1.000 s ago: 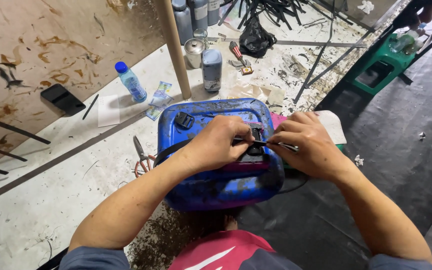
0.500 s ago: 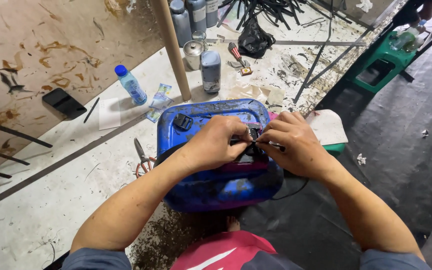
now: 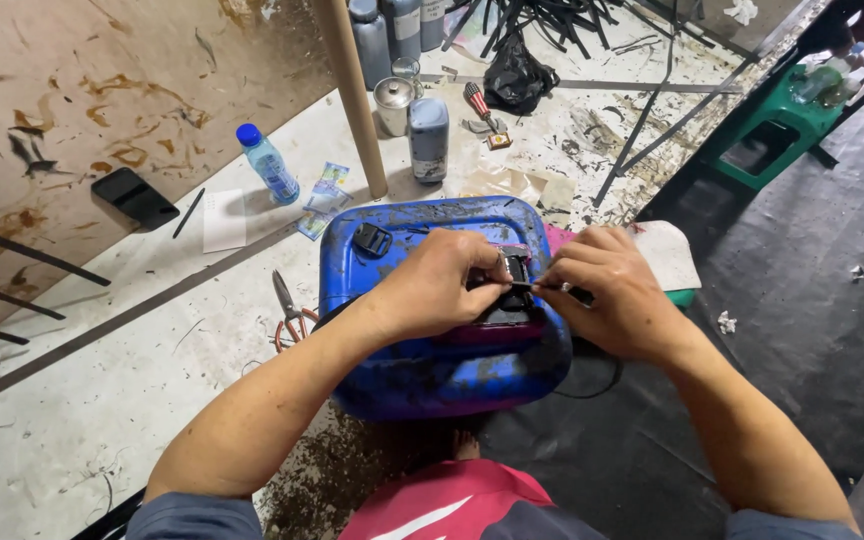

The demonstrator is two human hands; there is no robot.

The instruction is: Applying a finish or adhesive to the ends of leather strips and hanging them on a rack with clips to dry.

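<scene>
my left hand [image 3: 439, 283] clamps the small black part [image 3: 514, 272] on the blue canister [image 3: 432, 370]; my right hand [image 3: 607, 290] pinches a thin strip beside it. the strip could slip, because my pinch is small.

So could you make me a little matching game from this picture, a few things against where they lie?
Things:
1. blue jerrycan
2. scissors
3. plastic bottle
4. screwdriver

Places:
A. by the black bag, far side
B. under both hands
C. near the black phone, by the brown board
D. just left of the jerrycan

Pairs: 1-B, 2-D, 3-C, 4-A
</scene>
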